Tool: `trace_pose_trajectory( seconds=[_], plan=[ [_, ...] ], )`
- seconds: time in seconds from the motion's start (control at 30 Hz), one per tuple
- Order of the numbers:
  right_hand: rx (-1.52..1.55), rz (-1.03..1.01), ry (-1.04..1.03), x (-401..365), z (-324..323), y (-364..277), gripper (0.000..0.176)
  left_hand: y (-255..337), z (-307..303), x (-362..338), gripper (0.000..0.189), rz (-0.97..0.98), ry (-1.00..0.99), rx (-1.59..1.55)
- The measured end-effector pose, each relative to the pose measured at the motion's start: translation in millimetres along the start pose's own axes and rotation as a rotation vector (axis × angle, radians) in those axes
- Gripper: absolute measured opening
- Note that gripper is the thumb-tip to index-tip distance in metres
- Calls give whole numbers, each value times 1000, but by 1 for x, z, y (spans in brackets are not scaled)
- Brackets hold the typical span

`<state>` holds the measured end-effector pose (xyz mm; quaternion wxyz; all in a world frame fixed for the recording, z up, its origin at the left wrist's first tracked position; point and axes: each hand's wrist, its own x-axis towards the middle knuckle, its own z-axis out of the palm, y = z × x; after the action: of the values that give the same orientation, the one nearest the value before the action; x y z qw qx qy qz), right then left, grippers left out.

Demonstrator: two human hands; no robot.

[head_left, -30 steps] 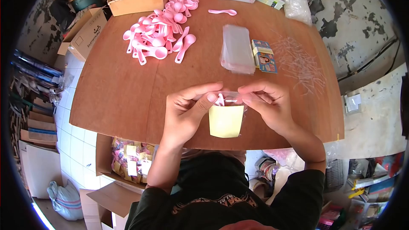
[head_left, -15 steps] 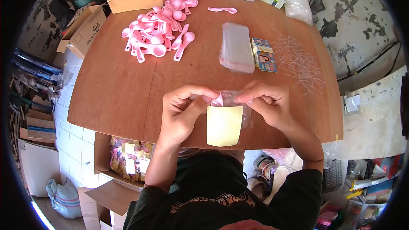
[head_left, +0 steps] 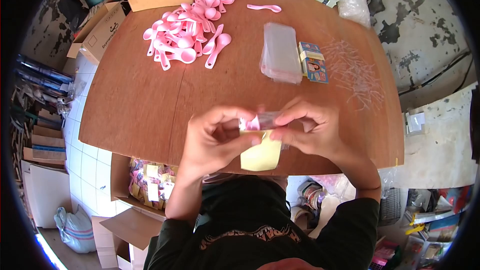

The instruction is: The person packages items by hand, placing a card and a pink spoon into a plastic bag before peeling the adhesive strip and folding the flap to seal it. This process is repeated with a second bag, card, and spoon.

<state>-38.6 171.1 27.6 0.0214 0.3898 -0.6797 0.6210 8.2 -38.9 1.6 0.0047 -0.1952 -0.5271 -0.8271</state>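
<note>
On my feed, the left hand (head_left: 212, 142) and right hand (head_left: 310, 132) both pinch the top of a clear packet (head_left: 267, 119) holding a yellow card (head_left: 260, 156), just above the near edge of the tabletop (head_left: 150, 100). A pink spoon (head_left: 249, 122) shows between the fingertips. Farther back lie a spoon pile (head_left: 187, 25), stacked bags (head_left: 281, 52) and small boxes (head_left: 314, 65).

The left hand (head_left: 210, 140) now sits closer to the right hand (head_left: 312, 132), and its thumb lies across the clear packet (head_left: 267, 119) rather than pinching the left corner. The packet's top looks bunched between the fingertips. The yellow card (head_left: 260, 157) inside now hangs tilted and shows less.
</note>
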Motion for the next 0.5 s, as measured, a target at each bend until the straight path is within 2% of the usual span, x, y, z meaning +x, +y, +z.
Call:
trace_pose_trajectory(
  seconds=[0.07, 0.13, 0.17, 0.2, 0.23, 0.27, 0.33, 0.4, 0.43, 0.47, 0.5],
  plan=[
    [48, 50, -134, 0, -2, -3, 26, 10, -7, -13, 38, -5, -2, 89],
    [32, 100, -115, 0, -6, -3, 26, 28, -26, -35, 35, -46, -34, 264],
    [-88, 146, -61, 3, -12, 1, 25, 42, -33, -46, 34, -119, -47, 346],
    [-205, 194, -4, 6, -18, 6, 24, 47, -51, -59, 36, -94, -159, 422],
    [-391, 78, 8, 11, -30, 21, 23, 61, -61, -65, 35, -186, -260, 524],
    [-473, 115, 45, 14, -39, 28, 22, 68, -73, -76, 39, -223, -340, 655],
    [-591, 59, 133, 18, -55, 48, 16, 85, -79, -93, 45, -400, -359, 948],
    [-678, 62, 128, 23, -65, 54, 12, 102, -74, -98, 50, -354, -534, 1203],
    [-770, 63, 116, 26, -68, 57, 9, 117, -67, -99, 49, -514, -570, 1163],
    [-765, 66, 119, 29, -71, 60, 9, 128, -67, -100, 49, -519, -572, 1165],
    [-851, 66, 57, 33, -74, 64, 10, 137, -70, -102, 44, -412, -777, 1049]
  ],
)
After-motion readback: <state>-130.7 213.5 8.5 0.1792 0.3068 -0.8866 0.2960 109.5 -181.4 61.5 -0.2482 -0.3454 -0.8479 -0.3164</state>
